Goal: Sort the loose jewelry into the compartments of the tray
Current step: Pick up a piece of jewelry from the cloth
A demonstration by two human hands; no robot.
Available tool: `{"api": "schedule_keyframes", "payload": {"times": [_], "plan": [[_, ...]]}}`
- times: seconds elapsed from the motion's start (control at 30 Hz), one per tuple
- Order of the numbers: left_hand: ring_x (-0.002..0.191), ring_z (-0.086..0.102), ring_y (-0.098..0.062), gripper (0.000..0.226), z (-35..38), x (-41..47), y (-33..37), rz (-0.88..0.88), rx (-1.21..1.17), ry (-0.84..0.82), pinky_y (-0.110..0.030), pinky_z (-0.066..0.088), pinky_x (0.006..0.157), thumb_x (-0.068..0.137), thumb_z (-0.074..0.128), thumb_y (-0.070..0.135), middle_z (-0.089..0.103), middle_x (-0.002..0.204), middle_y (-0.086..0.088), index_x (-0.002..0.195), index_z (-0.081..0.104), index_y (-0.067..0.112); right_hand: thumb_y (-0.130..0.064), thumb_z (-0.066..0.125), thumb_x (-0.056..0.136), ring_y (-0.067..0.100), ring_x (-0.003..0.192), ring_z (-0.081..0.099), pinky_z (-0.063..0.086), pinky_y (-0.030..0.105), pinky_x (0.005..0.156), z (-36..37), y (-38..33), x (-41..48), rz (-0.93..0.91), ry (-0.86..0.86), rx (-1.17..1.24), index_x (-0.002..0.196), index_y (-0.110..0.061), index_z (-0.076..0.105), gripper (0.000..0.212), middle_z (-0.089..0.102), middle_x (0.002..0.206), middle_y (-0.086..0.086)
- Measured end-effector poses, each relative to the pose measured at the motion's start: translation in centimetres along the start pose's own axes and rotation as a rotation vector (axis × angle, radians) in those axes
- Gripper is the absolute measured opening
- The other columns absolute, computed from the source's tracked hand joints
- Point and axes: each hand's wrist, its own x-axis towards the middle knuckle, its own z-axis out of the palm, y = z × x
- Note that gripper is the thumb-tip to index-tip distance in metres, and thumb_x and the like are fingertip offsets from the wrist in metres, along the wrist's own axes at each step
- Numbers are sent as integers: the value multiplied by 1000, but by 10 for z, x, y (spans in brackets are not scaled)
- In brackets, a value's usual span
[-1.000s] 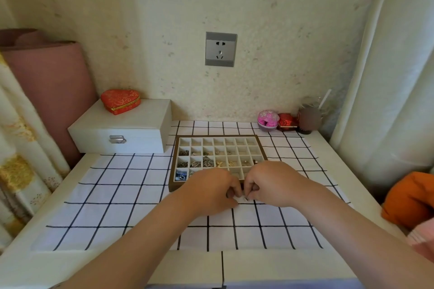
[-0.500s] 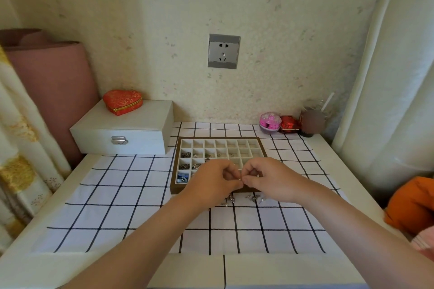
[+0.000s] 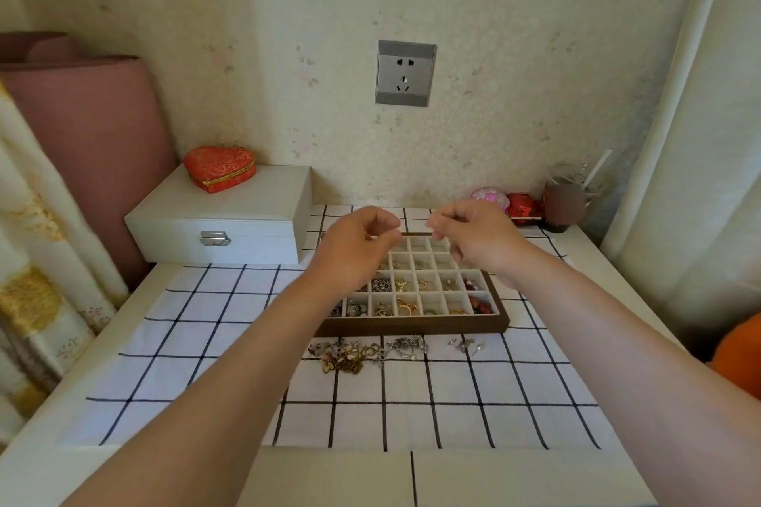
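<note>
A brown-framed tray (image 3: 412,328) with cream compartments lies on the checked cloth. Its near rows hold rings, beads and small pieces. Loose jewelry (image 3: 354,354) lies in a tangle just in front of the tray, with a silver cluster (image 3: 408,345) and a few small studs (image 3: 465,345) to its right. My left hand (image 3: 358,247) and my right hand (image 3: 473,239) hover above the tray's far rows, a short gap between them. Each pinches thumb against forefinger on a piece too small to make out.
A white latched jewelry box (image 3: 222,226) with a red heart-shaped case (image 3: 220,168) on top stands at the back left. A pink round box (image 3: 490,196), a red box (image 3: 521,207) and a brown cup (image 3: 562,207) stand at the back right. An orange object (image 3: 741,354) lies off the right edge.
Both hands rose from the loose pile in front of the tray to above its far rows. Their fingertips, joined before, have drawn apart. The pile they covered now shows.
</note>
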Motion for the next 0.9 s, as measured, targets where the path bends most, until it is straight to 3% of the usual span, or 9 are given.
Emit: {"api": "schedule_keyframes", "payload": {"times": [0.07,0.17,0.3,0.4,0.6,0.9], "plan": [[89,59,0,11,-10,8,-9,21,150,17,-21,45,79,96,61,28,63,98,20,106,65,33,-25,61,99,5,62,56,47,22,64,-1,2,15,-18,63,-23,96,-20,71,12,70,89,-5],[104,57,-9,20,-16,13,-24,23,344,-64,-30,46,93,98,59,29,63,111,15,116,65,31,-25,62,98,3,68,54,44,25,71,2,11,32,-50,83,-101,90,-21,71,13,63,78,-11],[122,52,-18,30,-11,14,-42,35,563,-212,-45,44,104,95,61,37,60,129,4,125,63,33,-26,64,97,-2,86,57,43,27,83,17,23,46,-76,-9,-261,91,-26,72,10,64,90,-18],[127,43,-21,35,-9,15,-45,76,686,-254,-46,39,106,97,57,40,56,133,3,131,58,35,-27,67,95,0,89,61,47,28,81,26,24,48,-112,-90,-358,87,-30,72,10,68,91,-18],[130,40,-22,37,-12,17,-48,88,676,-271,-45,38,107,97,57,41,54,135,1,134,56,35,-31,69,92,2,84,63,56,32,79,35,28,49,-149,-219,-658,90,-30,76,7,68,87,-17],[128,42,-22,37,-12,14,-48,94,673,-261,-44,39,105,96,58,40,57,131,2,133,57,34,-28,60,92,13,82,65,38,24,55,50,17,44,-271,-172,-1020,89,-29,74,14,71,88,-10]]}}
